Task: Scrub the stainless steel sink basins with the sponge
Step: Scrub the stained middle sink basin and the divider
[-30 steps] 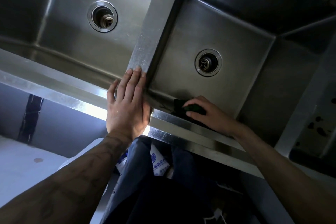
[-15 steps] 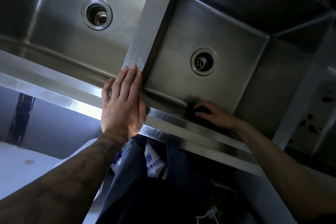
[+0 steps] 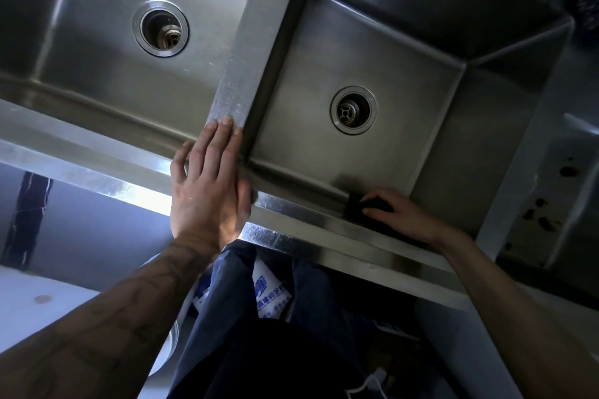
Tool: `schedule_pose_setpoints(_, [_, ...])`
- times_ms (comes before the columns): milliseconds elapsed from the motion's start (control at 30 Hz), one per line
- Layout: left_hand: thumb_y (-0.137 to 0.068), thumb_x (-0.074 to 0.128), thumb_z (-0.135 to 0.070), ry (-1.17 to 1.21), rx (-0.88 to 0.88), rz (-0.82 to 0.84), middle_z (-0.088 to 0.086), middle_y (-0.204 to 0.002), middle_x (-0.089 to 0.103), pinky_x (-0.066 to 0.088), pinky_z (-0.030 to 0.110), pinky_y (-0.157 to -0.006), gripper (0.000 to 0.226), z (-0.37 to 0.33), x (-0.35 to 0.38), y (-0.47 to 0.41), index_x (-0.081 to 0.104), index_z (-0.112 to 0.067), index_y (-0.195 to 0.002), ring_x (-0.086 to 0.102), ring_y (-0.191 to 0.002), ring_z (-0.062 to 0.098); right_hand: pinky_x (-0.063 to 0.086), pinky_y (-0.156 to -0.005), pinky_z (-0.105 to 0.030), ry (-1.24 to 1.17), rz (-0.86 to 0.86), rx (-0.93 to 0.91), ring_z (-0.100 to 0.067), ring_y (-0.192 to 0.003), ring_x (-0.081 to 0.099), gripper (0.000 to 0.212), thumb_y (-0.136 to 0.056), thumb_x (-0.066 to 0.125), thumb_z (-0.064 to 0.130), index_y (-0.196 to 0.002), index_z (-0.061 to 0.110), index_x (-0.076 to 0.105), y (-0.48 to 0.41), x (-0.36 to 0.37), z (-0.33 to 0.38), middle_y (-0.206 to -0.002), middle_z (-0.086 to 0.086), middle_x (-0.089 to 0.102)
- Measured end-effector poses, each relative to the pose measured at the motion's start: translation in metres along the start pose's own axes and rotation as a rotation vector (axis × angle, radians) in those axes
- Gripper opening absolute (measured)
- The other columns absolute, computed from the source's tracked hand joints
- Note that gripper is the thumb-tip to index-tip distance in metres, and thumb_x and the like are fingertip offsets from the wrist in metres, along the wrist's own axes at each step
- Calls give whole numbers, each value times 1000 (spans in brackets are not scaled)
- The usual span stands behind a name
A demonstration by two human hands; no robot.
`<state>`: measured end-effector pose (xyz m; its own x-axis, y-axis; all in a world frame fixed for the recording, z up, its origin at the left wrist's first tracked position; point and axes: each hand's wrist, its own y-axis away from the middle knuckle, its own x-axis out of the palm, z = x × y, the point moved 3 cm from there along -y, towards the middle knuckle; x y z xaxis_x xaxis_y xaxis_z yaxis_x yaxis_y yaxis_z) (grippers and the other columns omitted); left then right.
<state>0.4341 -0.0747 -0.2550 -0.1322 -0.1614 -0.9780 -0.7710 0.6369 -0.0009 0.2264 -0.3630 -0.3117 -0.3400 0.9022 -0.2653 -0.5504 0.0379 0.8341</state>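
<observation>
Black sponge sits under my right hand, fingers curled over it and pressing it into the seam where the near wall of the right basin meets the floor, not far from the near right corner. My left hand lies flat and open on the front rim, fingertips reaching the end of the divider between the two basins; it holds nothing and only braces me.

I judge I'm mid-scrub on the right basin, working along its near edge. How much of the sponge meets the metal I can't quite tell, since my hand and shadow cover most of it. The next move calls for carrying the stroke into that corner with firm pressure, then up the right wall and around the drain, with the left basin after.

Since a second ago the sponge has slid rightward along the near wall, from left of the drain to about level with it; my left hand has stayed put
</observation>
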Motion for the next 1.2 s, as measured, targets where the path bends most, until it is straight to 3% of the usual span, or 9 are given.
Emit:
schedule_pose_setpoints(133, [-95, 46, -32, 9, 8, -9, 5, -174, 27, 22, 50, -126, 73, 0, -1, 0, 34, -10, -163, 22, -162, 23, 37, -98, -6, -103, -46, -54, 4, -115, 56, 20, -90, 65, 54, -109, 48, 66, 40, -9, 2, -118, 22, 59])
schedule_pose_setpoints(233, [-94, 48, -30, 8, 1, -24, 5, -173, 29, 23, 49, -126, 72, -3, -3, -1, 36, -10, -162, 24, -161, 23, 36, -104, -19, -3, -23, 7, -15, -124, 55, 19, -100, 66, 25, -118, 28, 67, 16, -8, -11, -128, -1, 61])
schedule_pose_setpoints(333, [-94, 50, -29, 12, -2, -17, 6, -173, 30, 22, 49, -126, 72, -3, -4, -1, 36, -10, -162, 24, -161, 23, 40, -111, -36, 91, 36, 140, -28, -126, 55, 31, -103, 62, 23, -130, 9, 64, -7, -4, -15, -132, -16, 60])
schedule_pose_setpoints(533, [-94, 47, -34, 18, -7, 2, 4, -174, 28, 23, 50, -127, 73, -1, -2, 0, 35, -11, -163, 22, -162, 22, 39, -91, -14, 22, -21, 114, -1, -108, 55, 17, -100, 64, 32, -106, 47, 60, 37, -14, -22, -116, 9, 59])
schedule_pose_setpoints(633, [-96, 45, -34, 14, -11, -7, 3, -174, 27, 23, 50, -128, 72, -1, 0, 0, 34, -12, -164, 21, -162, 20, 48, -102, -36, 90, -3, 201, -21, -115, 61, 23, -100, 65, 32, -122, 26, 65, 12, -13, -37, -126, -9, 65])
schedule_pose_setpoints(700, [-96, 44, -33, 4, -10, -21, 2, -174, 26, 23, 50, -128, 71, 0, 1, 0, 34, -13, -164, 19, -163, 18, 46, -107, -37, 128, 11, 288, -28, -123, 60, 39, -100, 64, 34, -133, 13, 63, -18, -5, -41, -135, -14, 64])
schedule_pose_setpoints(833, [-96, 43, -33, -2, 4, -15, 2, -175, 26, 22, 48, -128, 72, 1, 2, 0, 33, -13, -165, 19, -163, 19, 43, -103, -29, 88, 30, 403, -31, -129, 57, 48, -101, 62, 41, -140, 14, 58, -56, 9, -28, -142, -15, 59])
schedule_pose_setpoints(1033, [-95, 51, -28, -17, -5, 0, 5, -174, 27, 21, 48, -128, 73, -2, -2, 0, 34, -10, -164, 23, -162, 23, 40, -104, -25, -60, 66, 171, -26, -130, 56, 39, -105, 56, 35, -137, 15, 60, -103, 38, 75, -143, -10, 60])
schedule_pose_setpoints(1200, [-96, 52, -25, -7, -12, 14, 6, -173, 29, 26, 51, -127, 71, -4, -5, -1, 36, -9, -163, 26, -161, 25, 41, -113, -34, -150, 98, 16, -26, -134, 54, 43, -107, 51, 36, -145, 15, 56, -131, 62, 168, -147, -11, 57])
